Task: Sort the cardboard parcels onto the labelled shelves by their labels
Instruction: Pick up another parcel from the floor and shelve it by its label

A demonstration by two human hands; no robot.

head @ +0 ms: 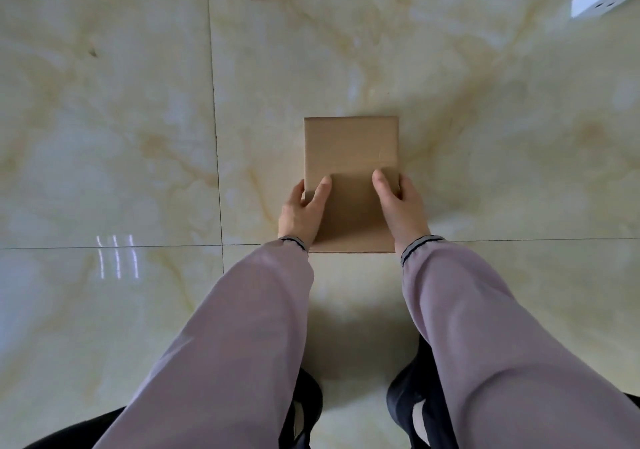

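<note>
Both hands (pixel 303 211) (pixel 401 206) gripping parcel (pixel 351 157) edges

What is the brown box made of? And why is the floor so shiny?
The box looks like plain brown cardboard: matt, with a faint strip of clear tape across its top. Both hands, left hand and right hand, grip its sides. The floor looks like polished tile, marble-patterned cream with yellow veins; it mirrors light and shows thin joint lines.

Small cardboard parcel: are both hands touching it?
Touching. The head view shows the left hand and the right hand gripping opposite sides of the small cardboard parcel, thumbs lying on its top face.
</note>
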